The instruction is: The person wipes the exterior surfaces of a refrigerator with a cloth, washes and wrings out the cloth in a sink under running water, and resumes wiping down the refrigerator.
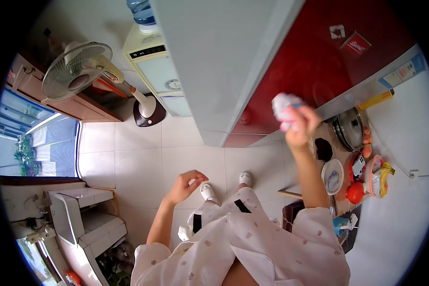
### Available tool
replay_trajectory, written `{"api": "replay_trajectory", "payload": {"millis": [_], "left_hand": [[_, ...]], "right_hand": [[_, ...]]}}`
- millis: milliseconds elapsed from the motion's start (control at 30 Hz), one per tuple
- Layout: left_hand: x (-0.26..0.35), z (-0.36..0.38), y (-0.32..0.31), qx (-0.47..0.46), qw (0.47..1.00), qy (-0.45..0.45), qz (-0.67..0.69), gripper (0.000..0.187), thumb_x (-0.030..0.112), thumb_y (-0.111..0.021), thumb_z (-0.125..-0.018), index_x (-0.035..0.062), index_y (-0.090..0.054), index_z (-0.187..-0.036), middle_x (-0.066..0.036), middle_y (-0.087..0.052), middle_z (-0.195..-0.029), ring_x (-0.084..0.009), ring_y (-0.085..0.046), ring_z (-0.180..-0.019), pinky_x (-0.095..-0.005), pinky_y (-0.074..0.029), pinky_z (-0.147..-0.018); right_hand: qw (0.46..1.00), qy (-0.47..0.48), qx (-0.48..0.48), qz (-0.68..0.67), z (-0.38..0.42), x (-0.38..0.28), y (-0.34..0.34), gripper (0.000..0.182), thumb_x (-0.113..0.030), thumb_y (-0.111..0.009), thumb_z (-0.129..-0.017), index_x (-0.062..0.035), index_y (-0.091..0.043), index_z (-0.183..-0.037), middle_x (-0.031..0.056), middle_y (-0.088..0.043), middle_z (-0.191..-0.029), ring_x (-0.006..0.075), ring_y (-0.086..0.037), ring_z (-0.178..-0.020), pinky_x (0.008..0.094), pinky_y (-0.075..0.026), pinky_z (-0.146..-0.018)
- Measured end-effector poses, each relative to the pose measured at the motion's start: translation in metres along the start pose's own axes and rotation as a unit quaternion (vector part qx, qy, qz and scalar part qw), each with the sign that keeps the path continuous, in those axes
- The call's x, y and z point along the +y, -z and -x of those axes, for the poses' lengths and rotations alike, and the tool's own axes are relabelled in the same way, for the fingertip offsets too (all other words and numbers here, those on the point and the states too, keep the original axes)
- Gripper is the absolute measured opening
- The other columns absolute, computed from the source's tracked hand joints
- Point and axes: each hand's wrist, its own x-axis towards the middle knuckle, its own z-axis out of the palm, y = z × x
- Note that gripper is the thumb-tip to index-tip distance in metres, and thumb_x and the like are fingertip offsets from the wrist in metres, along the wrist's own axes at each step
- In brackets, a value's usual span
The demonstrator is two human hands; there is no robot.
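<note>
My right hand (301, 125) is raised in front of the glossy red door (314, 62) of a tall refrigerator. Its fingers are closed around a crumpled white cloth (283, 106) with pink and blue patches, which overlaps the door in this view; hand and cloth are blurred by motion. Low on the other side, my left hand (186, 186) hangs over the tiled floor, fingers loosely bent and thumb apart, with nothing in it. The refrigerator's grey side panel (209, 62) faces left. Two small stickers (356, 44) sit high on the red door.
On the right, a table carries a lidded pot (350, 127), a white round container (332, 176), a red ball-shaped object (355, 193) and bananas (387, 171). Left stand a water dispenser (155, 71), a fan (76, 71) and a white cabinet (88, 214). Pale tiles (138, 164) cover the floor.
</note>
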Motion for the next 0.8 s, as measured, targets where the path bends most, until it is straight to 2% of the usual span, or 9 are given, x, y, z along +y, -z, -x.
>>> {"api": "replay_trajectory", "payload": {"millis": [33,133,267,333,400,500,633,733,800], "left_hand": [[-0.015,-0.004,0.004,0.041,0.998,0.038,0.015,0.011,0.003,-0.05,-0.083,0.0008,-0.059,-0.087,-0.007,-0.061,-0.086,-0.0171,-0.058,-0.082,-0.0279,-0.045,-0.073],[-0.066,-0.028,0.012,0.122,0.992,0.034,0.027,0.012,0.004,-0.051,-0.083,0.0013,-0.058,-0.092,-0.006,-0.062,-0.085,-0.0136,-0.058,-0.077,-0.0254,-0.045,-0.07],[-0.134,-0.07,0.013,0.28,0.959,0.041,-0.01,0.028,0.004,-0.059,-0.076,0.0029,-0.051,-0.103,-0.007,-0.061,-0.08,-0.0125,-0.055,-0.058,-0.026,-0.044,-0.052],[-0.164,-0.095,0.012,0.342,0.936,0.032,-0.073,0.034,0.003,-0.062,-0.074,0.004,-0.05,-0.105,-0.006,-0.058,-0.074,-0.0133,-0.049,-0.05,-0.027,-0.043,-0.051],[-0.196,-0.116,0.007,0.341,0.938,0.048,-0.045,0.042,0.006,-0.068,-0.069,0.0053,-0.049,-0.106,-0.006,-0.056,-0.079,-0.0162,-0.049,-0.058,-0.0285,-0.043,-0.053],[-0.246,-0.146,0.001,0.391,0.905,-0.073,-0.151,0.049,0.012,-0.075,-0.062,0.0071,-0.05,-0.105,-0.007,-0.053,-0.095,-0.0214,-0.047,-0.081,-0.0287,-0.041,-0.06],[-0.301,-0.172,-0.001,0.36,0.906,-0.139,-0.173,0.047,0.013,-0.076,-0.062,0.0069,-0.052,-0.102,-0.006,-0.053,-0.094,-0.0188,-0.047,-0.076,-0.0274,-0.04,-0.058],[-0.329,-0.192,0.003,0.385,0.897,-0.193,-0.099,0.043,0.017,-0.077,-0.06,0.0055,-0.054,-0.095,-0.005,-0.053,-0.089,-0.0164,-0.045,-0.07,-0.0264,-0.038,-0.056],[-0.349,-0.204,0.011,0.333,0.927,-0.169,-0.018,0.038,0.02,-0.076,-0.061,0.004,-0.055,-0.089,-0.004,-0.054,-0.083,-0.0148,-0.042,-0.064,-0.0258,-0.037,-0.055]], "right_hand": [[0.999,0.014,0.034,0.03,-0.032,-0.001,0.004,0.024,-0.009,-0.042,-0.085,-0.0024,-0.061,-0.099,0.0115,-0.044,-0.1,0.0249,-0.048,-0.09,0.0351,-0.042,-0.079],[0.984,0.042,0.132,0.113,-0.117,-0.002,0.008,0.044,0.011,-0.047,-0.067,-0.0026,-0.057,-0.107,0.0119,-0.046,-0.101,0.0256,-0.048,-0.091,0.0343,-0.041,-0.08],[0.966,0.1,0.176,0.161,-0.147,0.003,-0.003,0.05,0.014,-0.044,-0.057,-0.0034,-0.061,-0.1,0.009,-0.046,-0.098,0.0211,-0.048,-0.085,0.0269,-0.045,-0.072],[0.958,0.114,0.206,0.163,-0.133,0.007,-0.015,0.047,0.016,-0.047,-0.057,-0.0025,-0.062,-0.097,0.0093,-0.046,-0.098,0.0198,-0.048,-0.084,0.0246,-0.047,-0.069],[0.945,0.139,0.232,0.183,-0.114,0.01,-0.028,0.044,0.017,-0.049,-0.058,-0.0018,-0.062,-0.096,0.0097,-0.046,-0.098,0.0194,-0.049,-0.082,0.0237,-0.048,-0.067],[0.936,0.169,0.224,0.211,-0.076,0.009,-0.044,0.043,0.017,-0.05,-0.061,-0.0013,-0.061,-0.097,0.0103,-0.048,-0.098,0.0215,-0.051,-0.084,0.0252,-0.045,-0.07],[0.948,0.173,0.202,0.175,-0.021,0.0,-0.07,0.046,0.016,-0.047,-0.06,-0.0036,-0.06,-0.099,0.0107,-0.049,-0.1,0.0219,-0.051,-0.089,0.0273,-0.044,-0.071],[0.965,0.167,0.15,0.136,0.056,0.001,-0.096,0.046,0.014,-0.049,-0.056,-0.0044,-0.061,-0.096,0.0098,-0.049,-0.096,0.024,-0.05,-0.088,0.0291,-0.045,-0.071],[0.955,0.206,0.135,0.164,0.114,0.01,-0.12,0.041,0.009,-0.053,-0.055,-0.0057,-0.062,-0.092,0.0093,-0.048,-0.094,0.0237,-0.05,-0.086,0.0305,-0.046,-0.069]]}}
